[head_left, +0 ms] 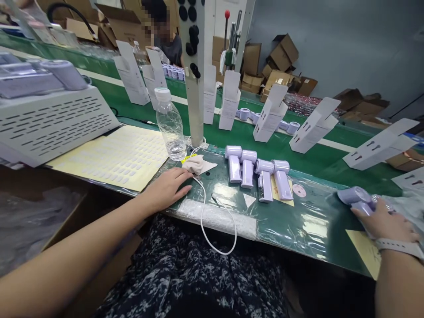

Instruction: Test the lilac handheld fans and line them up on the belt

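Note:
My left hand (169, 189) lies flat on the bench, fingers stretched and thumb apart, by a crumpled pale cloth (194, 164). A white cable (202, 221) loops from near its fingertips over the bench edge. At the far right, my right hand (387, 223), with a pale wristband, is closed around a lilac hair-dryer-shaped device (361, 206); its fingers are partly hidden and slightly blurred. Another lilac part shows right beside it. Several like devices (265, 180) lie in a row on the bench between my hands.
A clear plastic bottle (170, 126) stands by a metal post (194, 101). White sticker sheets (132, 154) lie left, beside a perforated machine (62, 123). Open white boxes (270, 117) stand along the green conveyor (212, 134). Across it sits a person (172, 48). Bubble wrap (218, 217) lines the front edge.

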Motion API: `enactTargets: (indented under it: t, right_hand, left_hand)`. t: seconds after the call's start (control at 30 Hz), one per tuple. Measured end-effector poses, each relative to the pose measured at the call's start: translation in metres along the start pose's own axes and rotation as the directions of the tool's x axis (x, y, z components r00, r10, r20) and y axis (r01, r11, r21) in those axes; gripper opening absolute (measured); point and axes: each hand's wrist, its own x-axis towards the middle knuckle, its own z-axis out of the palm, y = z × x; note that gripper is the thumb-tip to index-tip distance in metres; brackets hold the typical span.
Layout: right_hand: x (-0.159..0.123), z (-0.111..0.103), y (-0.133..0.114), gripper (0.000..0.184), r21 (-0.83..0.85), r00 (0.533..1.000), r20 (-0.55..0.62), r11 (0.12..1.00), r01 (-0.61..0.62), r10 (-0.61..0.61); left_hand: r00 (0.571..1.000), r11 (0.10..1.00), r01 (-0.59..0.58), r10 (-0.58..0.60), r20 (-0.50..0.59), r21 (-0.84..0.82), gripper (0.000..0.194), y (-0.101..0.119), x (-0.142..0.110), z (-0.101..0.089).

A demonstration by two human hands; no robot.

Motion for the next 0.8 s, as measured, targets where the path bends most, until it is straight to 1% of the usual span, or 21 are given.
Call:
enactTargets:
  t: [0.03,0.07,0.1,0.13,0.17,0.2,0.23,0.3,0.33,0.4,0.47,0.53,0.57,0.6,0.63,0.67,0.7,0.73,0.77,0.8]
  right_hand:
    - [-0.008,0.002,-0.016,0.052,-0.062,0.999,-0.027,0.998,-0.022,0.02]
    - [-0.019,0.007,-0.036,0.058,-0.114,1.0,-0.011,0.993,-0.014,0.013]
    - [-0.032,0.015,-0.057,0.06,-0.108,0.996,0.067,0.992,0.061,-0.054]
    - [-0.046,0.026,-0.079,0.057,-0.068,0.977,0.162,0.987,0.149,-0.136]
    - [-0.062,0.04,-0.1,0.053,-0.011,0.94,0.26,0.973,0.231,-0.22]
    - [-0.076,0.055,-0.12,0.051,0.04,0.902,0.325,0.957,0.288,-0.285]
    - [-0.089,0.069,-0.137,0.053,0.073,0.871,0.366,0.943,0.323,-0.327]
    - [-0.105,0.093,-0.16,0.061,0.084,0.861,0.382,0.941,0.328,-0.335]
    - [-0.107,0.099,-0.165,0.061,0.084,0.863,0.385,0.944,0.319,-0.326]
    - [-0.104,0.098,-0.165,0.052,0.088,0.873,0.386,0.954,0.288,-0.299]
    - [-0.098,0.083,-0.159,0.046,0.103,0.88,0.389,0.962,0.253,-0.273]
    - [-0.103,0.063,-0.155,0.049,0.124,0.892,0.375,0.967,0.223,-0.253]
    - [-0.111,0.054,-0.156,0.052,0.161,0.899,0.352,0.963,0.215,-0.259]
    - [-0.122,0.046,-0.161,0.055,0.223,0.903,0.322,0.95,0.219,-0.284]
    - [-0.136,0.039,-0.168,0.056,0.318,0.899,0.286,0.918,0.237,-0.331]
    - [-0.151,0.033,-0.177,0.056,0.422,0.88,0.262,0.867,0.266,-0.397]
    - [-0.167,0.029,-0.187,0.054,0.516,0.847,0.248,0.804,0.294,-0.469]
    - [-0.181,0.026,-0.198,0.053,0.584,0.809,0.243,0.746,0.319,-0.536]
    - [-0.194,0.024,-0.207,0.052,0.62,0.767,0.25,0.706,0.343,-0.591]
    - [-0.203,0.023,-0.215,0.052,0.631,0.728,0.261,0.683,0.368,-0.634]
  left_hand:
    - [1.0,1.0,0.025,-0.025,-0.005,-0.001,0.043,0.003,0.003,0.002]
    - [0.998,0.999,0.051,-0.051,-0.022,0.0,0.044,0.006,0.005,0.004]
    - [0.996,0.997,0.076,-0.076,-0.043,-0.002,0.044,0.008,0.006,0.006]
    - [0.993,0.995,0.097,-0.098,-0.065,-0.009,0.044,0.009,0.006,0.007]
    - [0.989,0.993,0.114,-0.115,-0.092,-0.019,0.044,0.01,0.005,0.009]
    - [0.984,0.992,0.126,-0.129,-0.123,-0.031,0.043,0.01,0.004,0.009]
    - [0.977,0.99,0.134,-0.139,-0.159,-0.043,0.041,0.009,0.002,0.009]
    - [0.961,0.988,0.142,-0.153,-0.231,-0.066,0.035,0.007,-0.001,0.008]
    - [0.953,0.987,0.143,-0.159,-0.26,-0.077,0.033,0.006,-0.004,0.006]
    - [0.938,0.983,0.146,-0.174,-0.3,-0.112,0.03,0.007,-0.008,0.001]
    - [0.919,0.972,0.156,-0.209,-0.335,-0.179,0.026,0.016,-0.011,-0.005]
    - [0.903,0.936,0.15,-0.261,-0.343,-0.317,0.023,0.037,-0.01,-0.01]
    - [0.906,0.897,0.131,-0.281,-0.316,-0.423,0.023,0.053,-0.007,-0.011]
    - [0.924,0.82,0.097,-0.285,-0.255,-0.564,0.024,0.07,-0.003,-0.011]
    - [0.952,0.684,0.051,-0.253,-0.172,-0.727,0.027,0.088,0.002,-0.009]
    - [0.979,0.485,0.019,-0.188,-0.083,-0.874,0.033,0.106,0.009,-0.007]
    - [0.996,0.231,0.001,-0.09,-0.02,-0.973,0.042,0.122,0.015,-0.003]
    - [0.998,-0.011,-0.013,-0.067,-0.012,-1.0,0.052,0.134,0.021,0.0]
    - [0.995,-0.181,-0.011,-0.096,0.007,-0.983,0.058,0.144,0.025,0.003]
    - [0.993,-0.299,-0.001,-0.113,0.034,-0.954,0.063,0.149,0.028,0.004]
